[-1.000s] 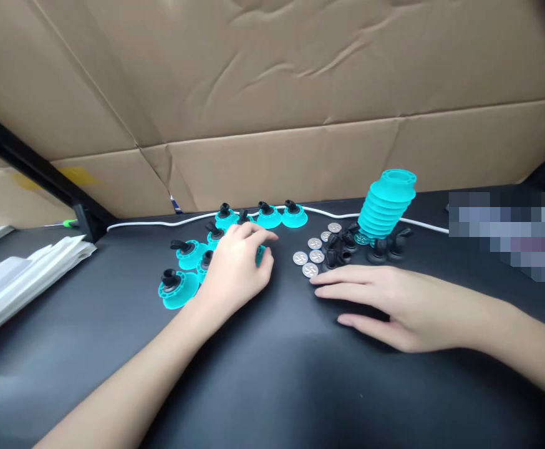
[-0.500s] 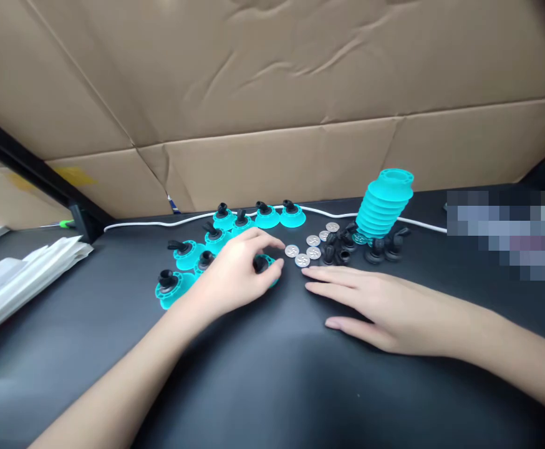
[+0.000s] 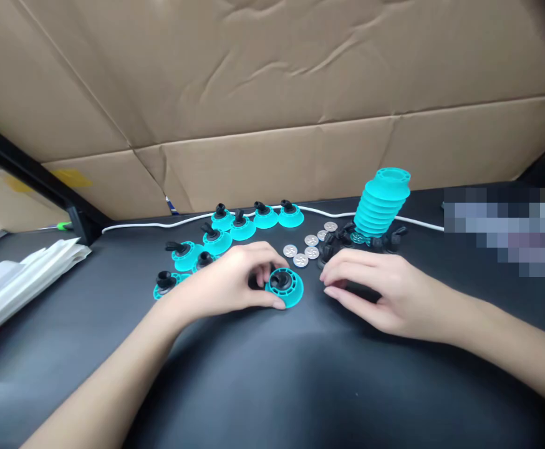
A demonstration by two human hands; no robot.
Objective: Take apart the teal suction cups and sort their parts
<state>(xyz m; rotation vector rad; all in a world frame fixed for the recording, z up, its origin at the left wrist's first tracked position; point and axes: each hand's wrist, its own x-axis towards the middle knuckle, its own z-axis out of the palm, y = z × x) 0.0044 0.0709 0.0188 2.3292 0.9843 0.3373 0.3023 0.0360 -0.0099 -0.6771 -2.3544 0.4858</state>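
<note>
My left hand [image 3: 242, 277] grips the left side of a turquoise cup [image 3: 294, 293] with a black part in its middle, thumb at the front and fingers behind. To the right, my right hand [image 3: 385, 290] is beside the black parts [image 3: 328, 249], with thumb and fingers curved towards each other; what its fingertips hold, if anything, is hidden. Several round silver discs [image 3: 300, 260] lie between and behind the hands. Behind my left hand stand several turquoise cups [image 3: 243, 229] with black parts on top. A stack of turquoise cups [image 3: 380, 202] leans at the back right.
A white cable [image 3: 160, 224] runs along the back of the black table [image 3: 272, 386], before a cardboard wall [image 3: 272, 75]. White packets [image 3: 33, 274] lie at the left by a black metal frame [image 3: 83, 218]. A blurred patch covers the far right.
My left hand has taken hold of the cup with the black part and brought it forward and to the right. My right hand's spread fingers have curled in beside the black parts.
</note>
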